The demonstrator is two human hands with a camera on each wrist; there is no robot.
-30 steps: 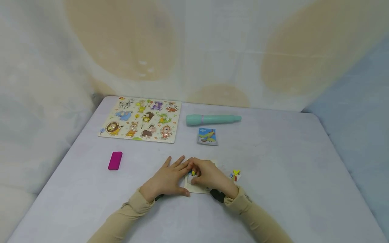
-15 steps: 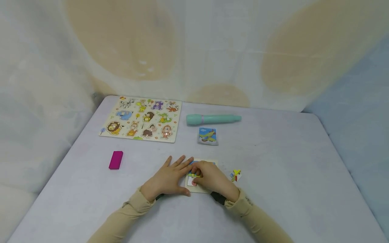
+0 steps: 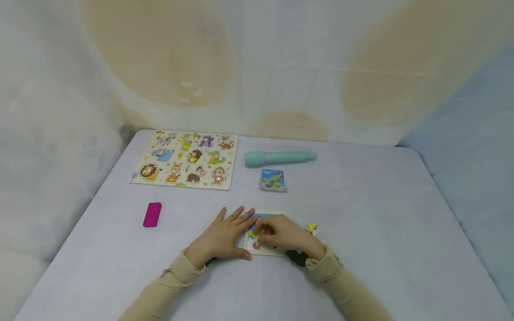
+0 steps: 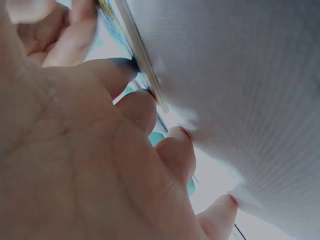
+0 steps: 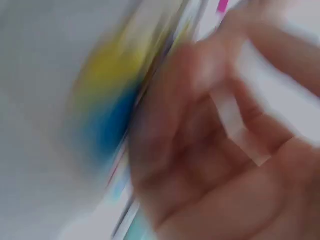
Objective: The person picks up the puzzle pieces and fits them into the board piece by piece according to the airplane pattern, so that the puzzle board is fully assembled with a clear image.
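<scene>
A small pale-rimmed jigsaw board [image 3: 263,253] with a blue, yellow and white picture lies between both hands. My left hand [image 3: 225,236] rests flat on the table at its left, fingers spread, with fingertips at the board's edge, seen also as a thin wooden edge [image 4: 142,55] in the left wrist view. My right hand [image 3: 286,232] hovers over the board's right half with loosely bent fingers, hiding part of it. No piece shows between its fingers. The right wrist view is blurred; a yellow and blue puzzle piece [image 5: 110,92] seems to lie beside the hand [image 5: 215,150].
Loose yellow, white and red puzzle pieces [image 3: 312,229] lie right of the board. Behind it sit a packet with an airplane picture [image 3: 273,180] and a mint-green toy microphone [image 3: 281,158]. An animal peg puzzle [image 3: 184,160] and a magenta block [image 3: 152,214] lie to the left.
My right hand has pressed a piece at the board's lower left, let it go and drawn back to the right, uncovering more of the picture. The left hand has stayed in place.
</scene>
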